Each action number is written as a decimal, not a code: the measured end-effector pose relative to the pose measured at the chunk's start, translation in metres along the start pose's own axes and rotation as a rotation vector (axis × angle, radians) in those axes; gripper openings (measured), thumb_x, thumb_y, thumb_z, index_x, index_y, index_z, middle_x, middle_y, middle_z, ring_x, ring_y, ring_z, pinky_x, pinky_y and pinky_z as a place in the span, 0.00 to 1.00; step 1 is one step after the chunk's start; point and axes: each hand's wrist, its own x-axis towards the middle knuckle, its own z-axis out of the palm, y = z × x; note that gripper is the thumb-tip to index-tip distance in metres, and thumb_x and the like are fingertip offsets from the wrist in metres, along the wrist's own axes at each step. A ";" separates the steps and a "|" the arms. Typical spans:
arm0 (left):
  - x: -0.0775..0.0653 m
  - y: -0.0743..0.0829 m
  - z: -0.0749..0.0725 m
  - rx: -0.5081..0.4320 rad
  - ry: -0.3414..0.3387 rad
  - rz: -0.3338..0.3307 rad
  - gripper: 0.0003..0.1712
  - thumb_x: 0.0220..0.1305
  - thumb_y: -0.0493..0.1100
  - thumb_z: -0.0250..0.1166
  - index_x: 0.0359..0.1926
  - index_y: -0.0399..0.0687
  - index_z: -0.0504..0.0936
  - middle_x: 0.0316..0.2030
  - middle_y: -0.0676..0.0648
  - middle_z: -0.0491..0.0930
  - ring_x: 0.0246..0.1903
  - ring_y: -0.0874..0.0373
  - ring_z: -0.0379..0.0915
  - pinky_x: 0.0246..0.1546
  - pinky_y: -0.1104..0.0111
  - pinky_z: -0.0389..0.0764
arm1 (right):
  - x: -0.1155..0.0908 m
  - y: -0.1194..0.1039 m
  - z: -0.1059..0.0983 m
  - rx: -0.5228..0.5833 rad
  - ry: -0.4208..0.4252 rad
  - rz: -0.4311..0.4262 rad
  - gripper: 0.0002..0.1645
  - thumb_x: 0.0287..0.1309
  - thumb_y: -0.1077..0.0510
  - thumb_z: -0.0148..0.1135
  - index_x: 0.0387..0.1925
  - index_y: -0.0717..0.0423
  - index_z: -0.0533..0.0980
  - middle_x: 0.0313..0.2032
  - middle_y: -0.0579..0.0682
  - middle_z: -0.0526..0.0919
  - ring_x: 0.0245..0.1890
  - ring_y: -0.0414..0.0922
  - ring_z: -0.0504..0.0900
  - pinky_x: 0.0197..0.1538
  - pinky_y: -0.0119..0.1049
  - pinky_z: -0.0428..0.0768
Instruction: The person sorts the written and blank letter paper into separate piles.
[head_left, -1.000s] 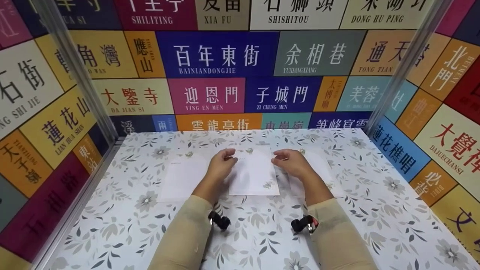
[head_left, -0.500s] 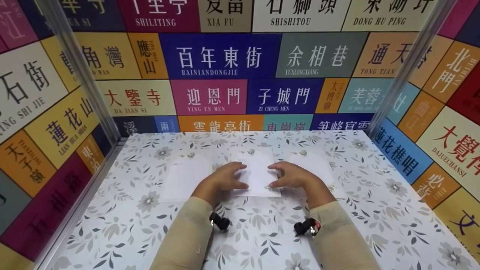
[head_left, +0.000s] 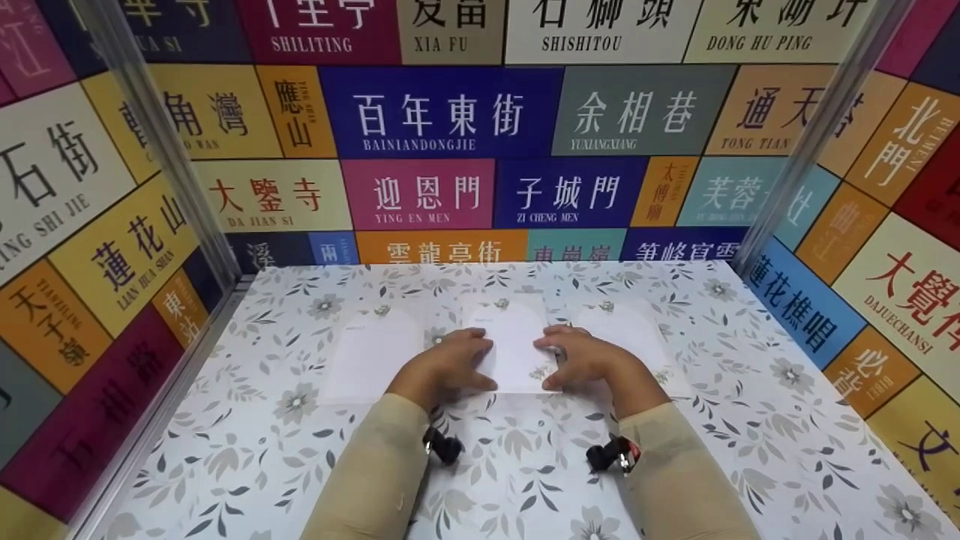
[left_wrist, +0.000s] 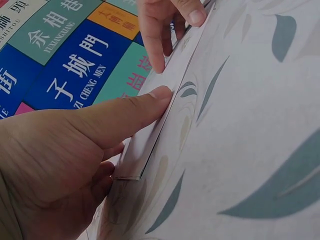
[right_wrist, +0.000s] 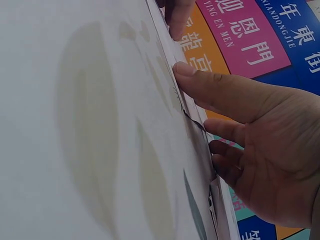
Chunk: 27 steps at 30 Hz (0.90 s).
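Observation:
A white sheet of paper (head_left: 516,352) with small printed flowers lies at the middle of the table, between my two hands. My left hand (head_left: 448,361) is at its left side, fingers spread, the thumb near its lower left corner. In the left wrist view the left thumb (left_wrist: 142,107) rests on the white paper (left_wrist: 145,142), which shows a thin double edge. My right hand (head_left: 596,358) mirrors this at the right side, thumb by the lower right corner. The right wrist view has the right fingers (right_wrist: 227,131) along the paper's edge, loosely bent.
Similar white sheets lie on either side, one to the left (head_left: 367,356) and one to the right (head_left: 630,337), partly behind the right hand. They rest on a floral-patterned tabletop (head_left: 262,450). Coloured sign-like panels (head_left: 442,112) line the back and sides behind metal posts (head_left: 810,127).
Both hands came down from the upper sides of the middle sheet toward me, and the fingers spread. Since half a second ago, the thumbs have lowered to its near corners.

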 end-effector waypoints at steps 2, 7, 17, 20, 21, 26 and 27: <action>0.000 0.000 0.000 -0.011 -0.003 -0.012 0.51 0.59 0.59 0.79 0.81 0.59 0.69 0.86 0.53 0.55 0.87 0.50 0.44 0.87 0.51 0.49 | 0.000 0.000 0.000 -0.009 0.000 -0.002 0.50 0.54 0.42 0.82 0.77 0.39 0.72 0.84 0.51 0.58 0.86 0.60 0.51 0.84 0.67 0.52; 0.000 0.002 0.000 -0.036 -0.006 -0.042 0.50 0.60 0.58 0.79 0.80 0.63 0.69 0.86 0.56 0.54 0.87 0.51 0.43 0.87 0.50 0.49 | 0.001 0.002 0.000 -0.023 0.002 -0.010 0.49 0.55 0.42 0.81 0.77 0.39 0.72 0.84 0.51 0.58 0.86 0.61 0.51 0.84 0.68 0.51; -0.001 0.002 0.000 -0.064 0.003 -0.045 0.49 0.60 0.56 0.79 0.80 0.65 0.69 0.86 0.57 0.53 0.87 0.51 0.43 0.87 0.50 0.49 | 0.000 0.000 -0.001 -0.011 0.004 -0.010 0.47 0.57 0.43 0.79 0.77 0.38 0.72 0.85 0.50 0.58 0.86 0.60 0.50 0.85 0.68 0.50; -0.001 0.001 0.000 -0.040 0.004 -0.026 0.49 0.61 0.57 0.79 0.80 0.63 0.69 0.86 0.55 0.54 0.87 0.51 0.43 0.87 0.51 0.49 | 0.001 0.000 -0.002 0.005 0.005 -0.009 0.46 0.58 0.44 0.79 0.77 0.38 0.72 0.85 0.51 0.58 0.86 0.60 0.50 0.85 0.67 0.50; 0.000 0.001 0.001 -0.028 0.005 -0.021 0.49 0.62 0.57 0.78 0.81 0.62 0.68 0.86 0.54 0.54 0.87 0.50 0.43 0.87 0.51 0.50 | 0.001 0.000 -0.002 0.010 0.003 -0.006 0.46 0.58 0.44 0.79 0.77 0.39 0.72 0.85 0.51 0.58 0.86 0.60 0.50 0.85 0.67 0.51; 0.001 0.001 0.002 0.009 0.010 -0.009 0.49 0.63 0.58 0.77 0.81 0.58 0.68 0.86 0.52 0.54 0.87 0.50 0.44 0.87 0.53 0.52 | 0.002 -0.001 -0.002 0.026 -0.008 0.018 0.45 0.59 0.43 0.79 0.76 0.39 0.73 0.85 0.49 0.58 0.86 0.59 0.50 0.85 0.65 0.53; 0.002 0.001 0.002 0.011 0.010 -0.013 0.50 0.62 0.59 0.78 0.81 0.58 0.68 0.86 0.52 0.54 0.87 0.50 0.44 0.87 0.53 0.52 | 0.002 -0.001 -0.001 0.024 -0.008 0.020 0.45 0.59 0.43 0.79 0.76 0.38 0.73 0.85 0.49 0.58 0.87 0.59 0.50 0.85 0.64 0.53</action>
